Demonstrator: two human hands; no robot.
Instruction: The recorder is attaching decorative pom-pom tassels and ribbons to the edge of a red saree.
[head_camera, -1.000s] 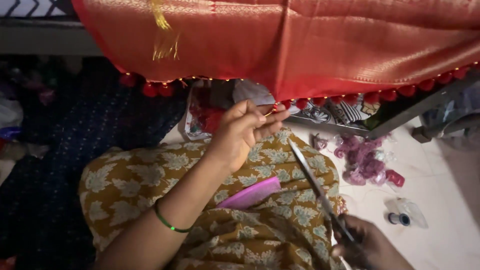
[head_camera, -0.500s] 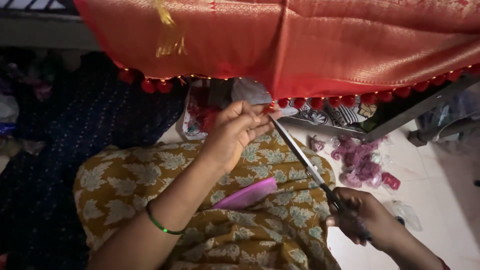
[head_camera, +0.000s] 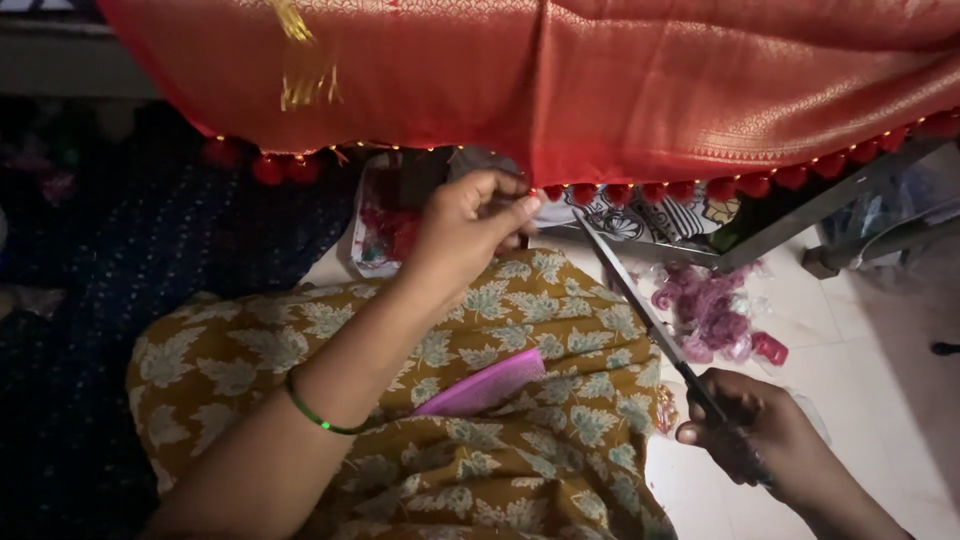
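A red silk cloth (head_camera: 620, 90) with woven gold patterning hangs across the top of the view, its lower hem lined with small round red tassel balls (head_camera: 740, 186) and tiny gold beads. Below it, a lap covered in mustard fabric with a pale leaf print (head_camera: 500, 420) fills the middle, and a flat pink comb (head_camera: 482, 384) lies on it. To the right, on the pale tiled floor (head_camera: 880, 420), sits a clear bag of purple thread bundles (head_camera: 712, 318) beside a small red piece. A grey metal frame bar (head_camera: 830, 200) slants behind the hem.

The left hand (head_camera: 468, 235), a thin green bangle (head_camera: 318, 418) on its wrist, is pinched shut at the cloth's hem near the tassel balls; what its fingertips grip is too small to tell. The right hand (head_camera: 755, 435) is closed around the handles of long steel scissors (head_camera: 640, 300). Their long axis runs diagonally, tips pointing up and left toward the hem, just beside the left fingers, blades nearly together.
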